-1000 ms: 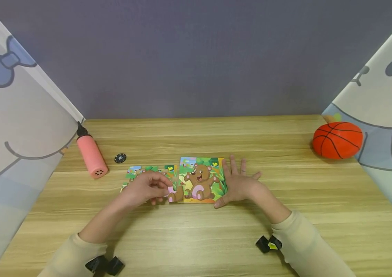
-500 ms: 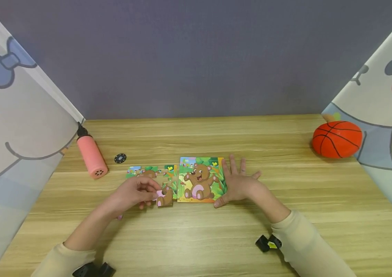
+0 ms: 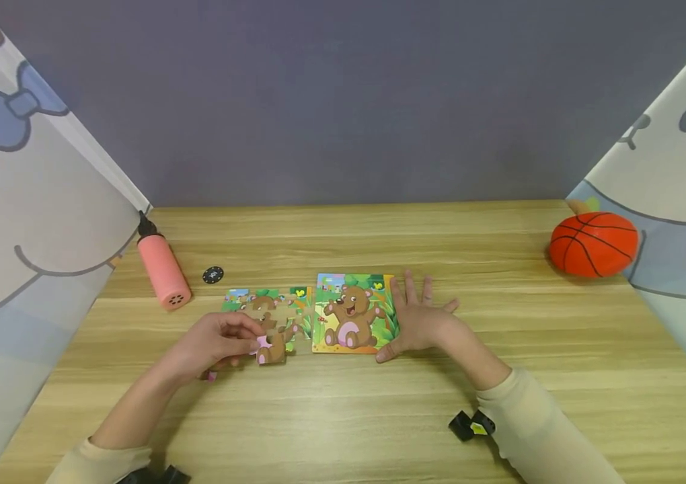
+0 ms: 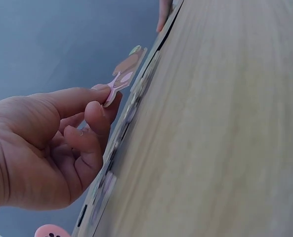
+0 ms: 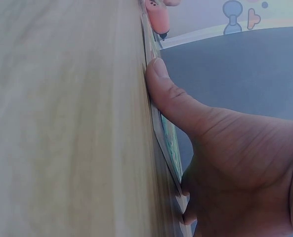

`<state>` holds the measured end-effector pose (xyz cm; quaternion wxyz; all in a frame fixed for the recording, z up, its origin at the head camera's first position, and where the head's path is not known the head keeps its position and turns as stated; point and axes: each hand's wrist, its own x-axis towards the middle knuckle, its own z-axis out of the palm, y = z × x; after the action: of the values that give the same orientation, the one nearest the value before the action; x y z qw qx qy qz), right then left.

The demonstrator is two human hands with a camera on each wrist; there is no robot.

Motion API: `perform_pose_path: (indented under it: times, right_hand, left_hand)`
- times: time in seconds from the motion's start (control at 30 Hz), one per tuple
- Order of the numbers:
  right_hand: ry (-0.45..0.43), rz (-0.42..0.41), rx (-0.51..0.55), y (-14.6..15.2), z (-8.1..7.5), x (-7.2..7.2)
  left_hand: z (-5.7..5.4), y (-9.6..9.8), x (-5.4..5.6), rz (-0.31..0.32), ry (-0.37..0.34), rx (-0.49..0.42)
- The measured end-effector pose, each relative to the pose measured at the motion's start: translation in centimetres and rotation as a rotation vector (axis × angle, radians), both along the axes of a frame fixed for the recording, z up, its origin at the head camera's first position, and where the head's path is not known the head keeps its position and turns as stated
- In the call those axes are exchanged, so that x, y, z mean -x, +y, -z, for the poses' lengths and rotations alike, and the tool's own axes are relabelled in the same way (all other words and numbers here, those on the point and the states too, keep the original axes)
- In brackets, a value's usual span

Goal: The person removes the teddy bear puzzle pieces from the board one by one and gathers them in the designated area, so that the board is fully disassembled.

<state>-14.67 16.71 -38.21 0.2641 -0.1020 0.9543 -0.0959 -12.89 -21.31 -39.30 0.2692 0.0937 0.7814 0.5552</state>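
Observation:
Between thumb and fingertips my left hand [image 3: 216, 344] pinches a jigsaw puzzle piece [image 3: 272, 349] with brown and pink bear parts. In the left wrist view the puzzle piece [image 4: 128, 69] is raised and tilted above the tabletop. Behind and below it lie several other puzzle pieces [image 3: 263, 302], loosely set out and partly covered by the hand. My right hand [image 3: 422, 324] is spread flat, its thumb and fingers along the right edge of a square bear picture board [image 3: 352, 316]. In the right wrist view the thumb [image 5: 173, 94] lies against the board's edge.
At the left of the wooden table [image 3: 343, 417] lies a pink hand pump [image 3: 163, 270] with a black nozzle. Beside it is a black round chip [image 3: 212, 275]. A red basketball-patterned ball [image 3: 593, 245] sits at the far right. A dark grey panel [image 3: 343, 101] stands behind.
My left hand has drawn left with the puzzle piece, away from the picture board, uncovering more of the loose pieces. The right hand has stayed in place on the board's edge.

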Motion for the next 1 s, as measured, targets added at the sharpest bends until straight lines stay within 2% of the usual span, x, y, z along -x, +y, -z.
perform_pose_path:
  times: [0.3,0.7,1.0]
  right_hand:
    - [-0.002,0.004,0.006,0.0,0.0,0.0]
    - [-0.025,0.01,-0.004,0.0,0.1,0.2]
    - [-0.02,0.007,0.016,0.1,0.0,0.1]
  left_hand:
    - [0.0,-1.2,-0.4,0.008,0.003,0.088]
    - [-0.4,-2.0,-0.7,0.046,0.022,0.112]
    - [-0.6,-2.1,-0.7,0.046,0.027,0.104]
